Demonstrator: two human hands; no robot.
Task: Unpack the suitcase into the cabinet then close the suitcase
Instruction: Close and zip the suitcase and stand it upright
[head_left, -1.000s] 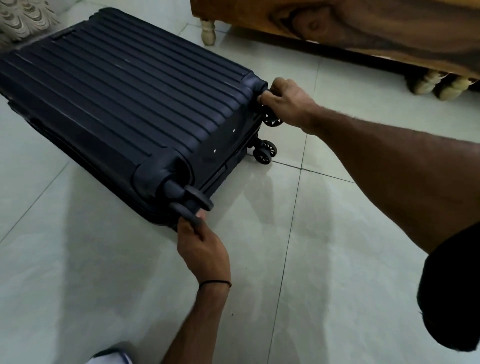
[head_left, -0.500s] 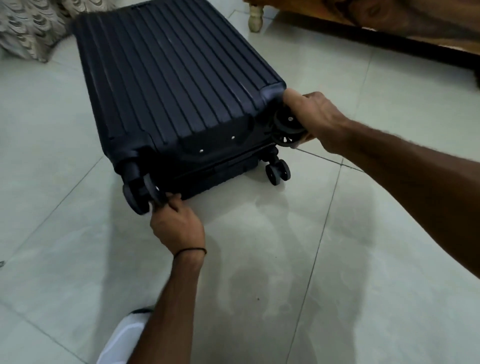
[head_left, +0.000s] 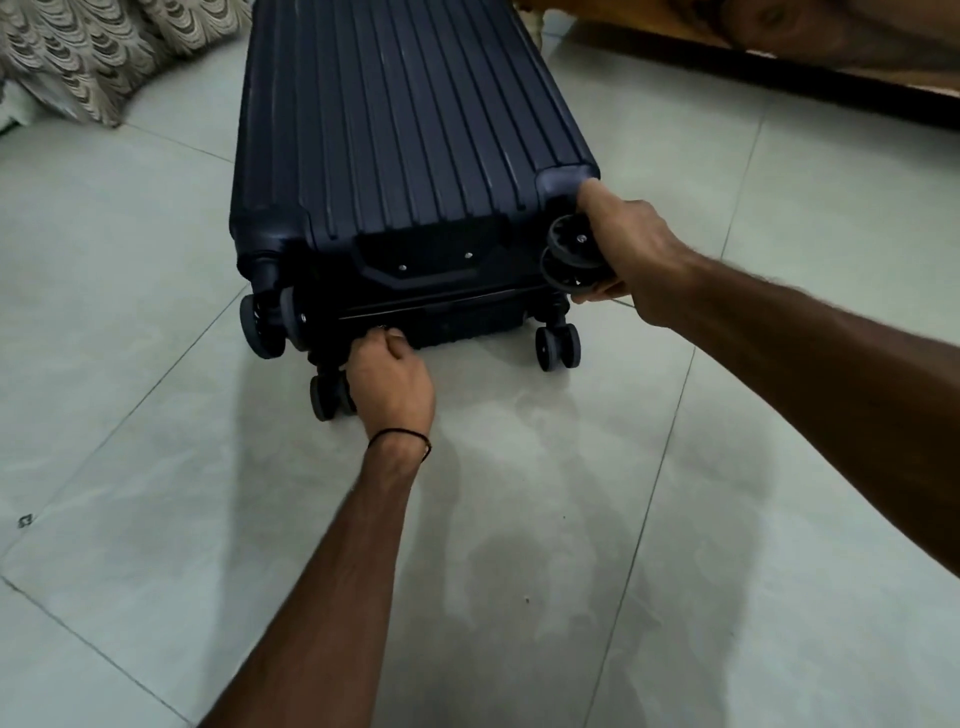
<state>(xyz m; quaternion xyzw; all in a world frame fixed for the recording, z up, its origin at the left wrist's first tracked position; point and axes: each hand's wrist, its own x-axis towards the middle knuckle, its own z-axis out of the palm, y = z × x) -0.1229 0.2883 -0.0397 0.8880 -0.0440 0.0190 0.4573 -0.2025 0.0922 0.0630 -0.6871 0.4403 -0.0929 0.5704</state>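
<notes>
Suitcase (head_left: 405, 119) swung end-on on floor tiles (head_left: 675, 519); left hand (head_left: 389, 384) pinches its seam, right hand (head_left: 628, 249) grips wheel (head_left: 569, 241); wooden furniture (head_left: 779, 31) beyond.

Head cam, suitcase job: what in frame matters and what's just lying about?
Job:
- suitcase, lying flat on the floor
- left hand, fingers curled at the suitcase's seam
- right hand, gripping a corner wheel

Lying about:
- patterned fabric
- wooden furniture
- tiled floor
</notes>
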